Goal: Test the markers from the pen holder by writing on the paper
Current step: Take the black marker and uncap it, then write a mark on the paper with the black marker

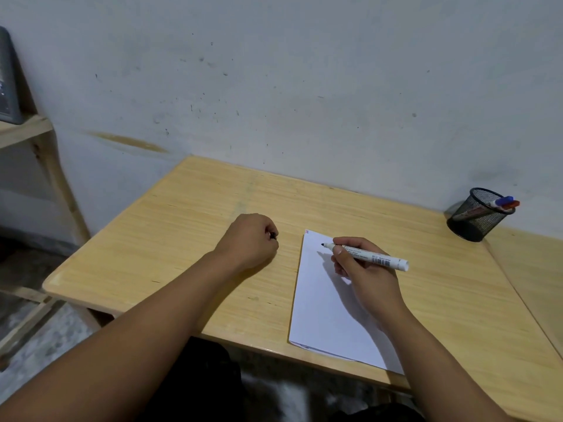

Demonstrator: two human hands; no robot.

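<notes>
A white sheet of paper (323, 309) lies on the wooden table (189, 248), with small red marks at its top left corner. My right hand (362, 269) rests on the sheet and grips a white marker (374, 257); its uncapped black tip hovers at the paper's upper left. My left hand (249, 239) sits fisted on the table left of the paper, closed on a small black object that looks like the marker's cap (273, 235). A black mesh pen holder (478, 214) stands at the far right and holds a blue marker (502, 201) and a red marker (511, 205).
The table's far edge meets a grey, scuffed wall (274, 86). A second wooden tabletop (536, 269) adjoins on the right. A wooden shelf frame (27, 129) with a dark object on it stands at the far left. The near table edge runs just below the paper.
</notes>
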